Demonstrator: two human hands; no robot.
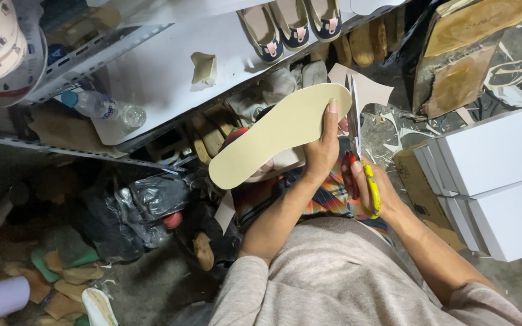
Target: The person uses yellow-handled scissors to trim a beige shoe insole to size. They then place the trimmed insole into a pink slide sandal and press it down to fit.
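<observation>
My left hand (322, 148) grips a pale cream insole-shaped cutout (273, 133), thumb pressed on its upper face near the right end. The cutout slants from lower left to upper right. My right hand (373, 187) holds scissors (357, 139) with red and yellow handles; the blades point up along the cutout's right edge, beside my left thumb. Both forearms come out of grey sleeves at the bottom.
White boxes (496, 175) are stacked at right. A white shelf (170, 66) above carries several shoes (291, 24) and a plastic bottle (101, 111). Dark bags, shoe lasts and scraps litter the floor at left. Paper offcuts (394, 121) lie beyond the scissors.
</observation>
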